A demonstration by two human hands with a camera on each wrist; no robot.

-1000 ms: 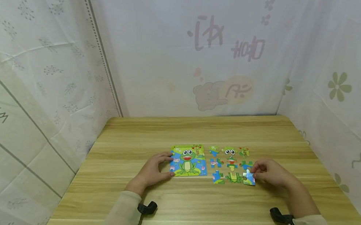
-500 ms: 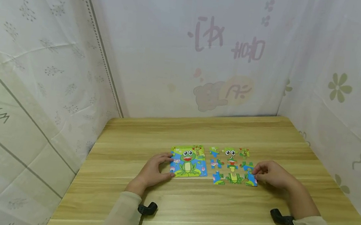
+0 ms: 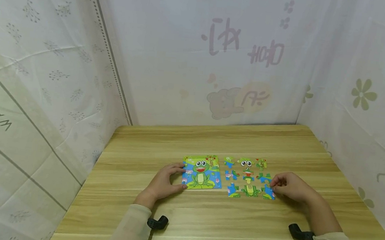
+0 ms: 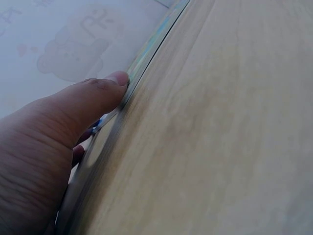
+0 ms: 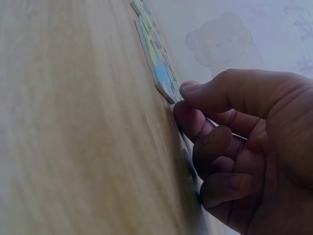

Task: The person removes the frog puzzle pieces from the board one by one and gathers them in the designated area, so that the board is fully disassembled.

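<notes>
The left hand rests its thumb and fingertips on the left edge of a flat frog picture puzzle board. In the left wrist view the thumb touches the board's edge. The right hand pinches the outer edge of a blue and green corner puzzle piece. That piece lies at the lower right of several separated frog puzzle pieces, such as the eyes piece and the belly piece. In the right wrist view, thumb and index finger meet at the edge of the blue piece.
Everything lies on a wood-grain table. Patterned white curtains hang behind it and at both sides. A black wrist camera mount sits at the left sleeve, another mount at the right.
The corner piece, tilted and shining one second ago, now lies flat a little further right, level with the belly piece. The right hand shifted slightly right with it; the left hand stayed in place.
</notes>
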